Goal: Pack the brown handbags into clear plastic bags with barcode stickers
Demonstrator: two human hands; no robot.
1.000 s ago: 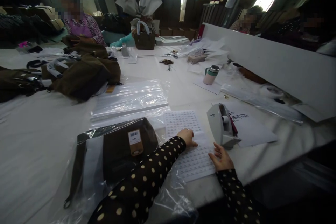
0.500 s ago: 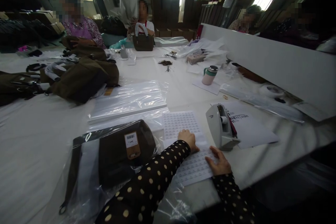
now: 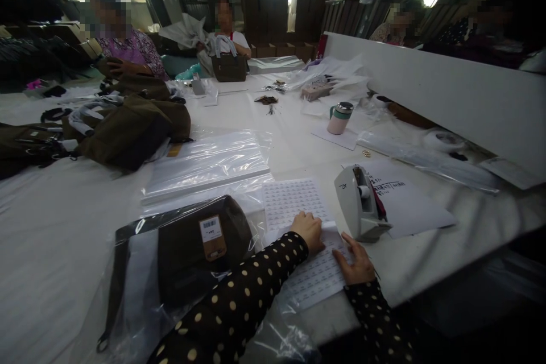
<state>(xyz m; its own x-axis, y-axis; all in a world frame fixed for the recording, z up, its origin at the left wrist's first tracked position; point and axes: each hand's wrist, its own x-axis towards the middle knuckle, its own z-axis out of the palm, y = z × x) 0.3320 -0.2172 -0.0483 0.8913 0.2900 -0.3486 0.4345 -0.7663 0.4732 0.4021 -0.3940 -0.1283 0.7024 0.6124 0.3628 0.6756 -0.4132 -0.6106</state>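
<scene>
A sheet of small printed labels (image 3: 294,199) lies on the table, with more printed rows running down toward me. My left hand (image 3: 307,231) rests on its middle, fingers curled and closed. The fingertips are turned away, so what they pinch, if anything, is hidden. Beside it, a blank whitish part of the sheet looks slightly raised. At the sheet's right edge is my right hand (image 3: 356,264), thumb and fingers apart, fingertips touching or close to the paper. Left of the sheet lies a dark bag (image 3: 183,250) in clear plastic, with a barcode tag (image 3: 212,233) on it.
A grey tape dispenser (image 3: 360,205) stands beyond my right hand, next to handwritten paper (image 3: 409,205). Stacked plastic bags (image 3: 209,165), a pink cup (image 3: 340,118) and brown bags (image 3: 132,131) lie farther off. A white partition (image 3: 435,85) borders the right. Other people sit around the table.
The view has shifted slightly. By my left hand, the raised whitish part of the sheet shows more. Across the table, a person's white wrapping has come down to the left of the handbag.
</scene>
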